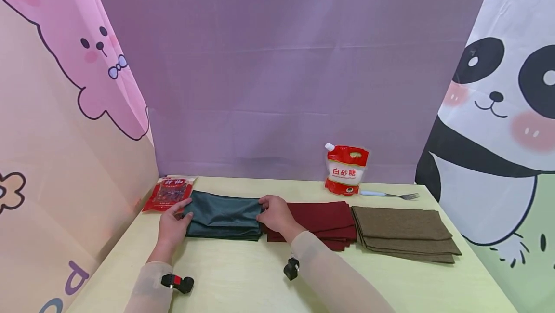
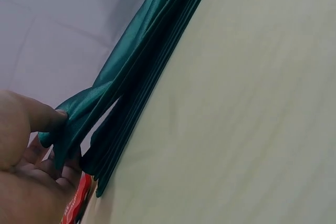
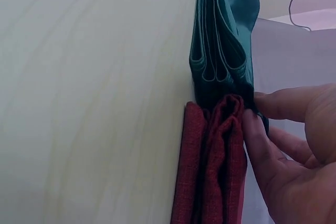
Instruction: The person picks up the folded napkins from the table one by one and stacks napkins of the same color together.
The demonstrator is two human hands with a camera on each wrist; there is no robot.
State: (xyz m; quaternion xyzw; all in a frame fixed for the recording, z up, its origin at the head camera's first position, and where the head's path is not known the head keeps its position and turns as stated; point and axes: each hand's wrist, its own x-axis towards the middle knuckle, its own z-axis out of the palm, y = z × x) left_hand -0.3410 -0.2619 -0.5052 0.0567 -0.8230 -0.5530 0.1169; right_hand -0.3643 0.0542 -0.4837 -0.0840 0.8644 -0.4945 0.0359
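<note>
1. At the far left of the table (image 1: pixel 243 279) we see a red snack packet (image 1: pixel 170 193) lying flat by the pink rabbit backdrop (image 1: pixel 65 110), just beside the green cloths.
2. Our left hand (image 1: pixel 173 224) pinches the left edge of the top green cloth (image 1: pixel 223 209) between thumb and curled fingers; the left wrist view shows that top layer lifted slightly off the folded stack beneath it.
3. The green cloth stack (image 1: pixel 221 231) lies on the table between both hands, at left of centre.
4. Our right hand (image 1: pixel 275 214) grips the right edge of the same top green cloth, fingers curled over it, where the green stack touches the dark red cloth stack (image 1: pixel 323 221).
5. Just right of the red stack lies a brown cloth stack (image 1: pixel 403 233).
6. Behind these, near the purple backdrop (image 1: pixel 282 62), a white-and-red sugar pouch (image 1: pixel 345 169) stands upright, with a fork (image 1: pixel 390 194) lying just to its right.
7. A panda backdrop (image 1: pixel 498 110) closes the right side.
</note>
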